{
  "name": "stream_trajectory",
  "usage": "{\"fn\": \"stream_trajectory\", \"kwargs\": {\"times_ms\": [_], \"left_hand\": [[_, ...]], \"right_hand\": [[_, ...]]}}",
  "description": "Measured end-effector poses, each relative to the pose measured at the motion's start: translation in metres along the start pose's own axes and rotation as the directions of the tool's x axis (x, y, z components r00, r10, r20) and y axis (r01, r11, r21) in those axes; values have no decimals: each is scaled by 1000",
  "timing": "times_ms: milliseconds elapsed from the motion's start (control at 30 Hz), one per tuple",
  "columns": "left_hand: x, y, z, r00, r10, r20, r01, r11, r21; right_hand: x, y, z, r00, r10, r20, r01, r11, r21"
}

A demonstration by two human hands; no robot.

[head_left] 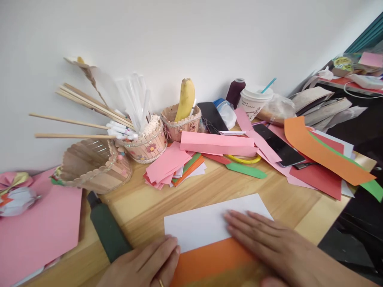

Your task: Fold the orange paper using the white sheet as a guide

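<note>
1. The left hand (146,265) lies flat at the near left corner of a folded paper sheet (209,225), white side up with an orange side (209,261) showing nearer the person; its grip is loose and open, fingertips only pressing, apparently to keep the sheet from sliding.
2. The right hand (269,243) rests palm-down across the fold, fingers spread and straight, nothing clasped (it looks like a flattening press along the crease).
3. The sheet sits on the wooden counter (221,185), near the front edge, with bare wood beyond its far edge.
4. A dark green glue bottle (106,229) lies just left of the left hand, apart from the sheet.
5. Farther back, pink paper strips (167,163), a popsicle-stick basket (95,165) and a banana (185,97) crowd the wall side; the counter's right edge drops off close to the right hand.
</note>
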State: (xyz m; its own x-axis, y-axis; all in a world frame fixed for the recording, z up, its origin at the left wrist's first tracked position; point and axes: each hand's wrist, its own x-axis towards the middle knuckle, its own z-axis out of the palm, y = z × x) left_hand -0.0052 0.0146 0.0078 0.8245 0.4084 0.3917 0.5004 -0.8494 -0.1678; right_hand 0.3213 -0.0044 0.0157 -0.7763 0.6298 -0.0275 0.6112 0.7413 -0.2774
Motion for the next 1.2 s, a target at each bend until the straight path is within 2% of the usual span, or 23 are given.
{"fn": "stream_trajectory", "kwargs": {"times_ms": [133,233,300,400,433,500,600,700,767,900,967,1200], "left_hand": [[7,-5,-9,998,35,54,-32,998,-49],[6,-3,-9,998,-11,64,17,995,-94],[5,0,-5,989,-125,78,136,977,-162],[4,4,1,953,-253,166,293,907,-303],[4,4,3,950,-261,172,305,893,-331],[3,2,6,959,-260,110,282,894,-349],[0,-3,8,988,-151,31,153,930,-334],[-3,-9,7,997,-18,70,40,942,-332],[-4,-12,6,996,-5,87,36,936,-351],[-3,-14,4,991,-31,132,80,918,-388],[-4,-14,5,994,-9,104,49,921,-388],[-12,-15,14,1000,-10,25,20,904,-427]], "right_hand": [[-50,20,19,983,93,-157,-127,968,-218],[-63,25,20,974,108,-200,-166,939,-300],[-61,20,15,971,95,-220,-169,923,-347],[-47,6,3,945,51,-322,-181,904,-386],[-39,-1,0,934,26,-356,-173,905,-388],[-21,-14,-6,921,-27,-387,-125,923,-363],[7,-30,-8,931,-96,-351,-7,960,-281],[26,-35,-4,944,-111,-309,35,970,-241],[30,-33,0,946,-102,-308,25,969,-245],[19,-22,3,938,-107,-329,12,960,-279],[8,-14,1,941,-87,-328,-5,963,-270],[-30,11,-17,981,54,-187,-88,980,-179]]}}
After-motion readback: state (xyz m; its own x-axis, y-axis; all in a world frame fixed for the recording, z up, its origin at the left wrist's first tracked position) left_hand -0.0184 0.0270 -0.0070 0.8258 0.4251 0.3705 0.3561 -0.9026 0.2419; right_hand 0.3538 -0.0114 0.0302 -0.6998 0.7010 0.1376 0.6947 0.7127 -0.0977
